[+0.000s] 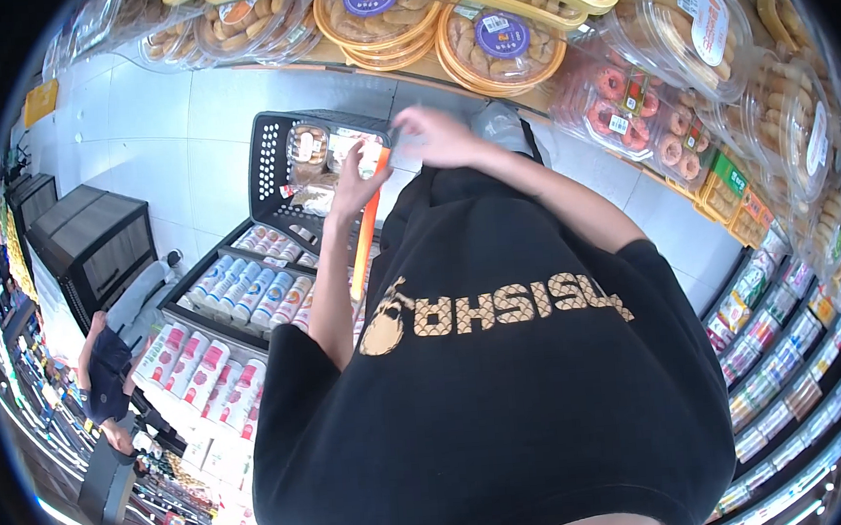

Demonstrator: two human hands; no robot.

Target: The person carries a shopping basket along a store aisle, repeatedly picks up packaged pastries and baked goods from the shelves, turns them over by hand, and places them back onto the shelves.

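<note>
A black plastic shopping basket (267,163) stands on the floor before me, its orange handle (369,237) slanting towards my left side. My left hand (358,186) is over the basket's near side, fingers and thumb apart, the thumb overlapping the handle. Inside the basket lie a clear box of cookies (308,144), a pack with a printed label (354,150) partly behind my fingers, and a clear bag or pack (316,198). My right hand (437,135) is raised just right of the basket, blurred, its fingers spread with nothing visible in them.
Ahead, a display holds round orange-rimmed tubs of pastries (500,45), clear boxes of cookies (704,23) and pink ring pastries (614,102). Left stand rows of bottles (254,292) and dark cabinets (90,242); a person (110,372) is beyond. Packed shelves (786,361) line the right.
</note>
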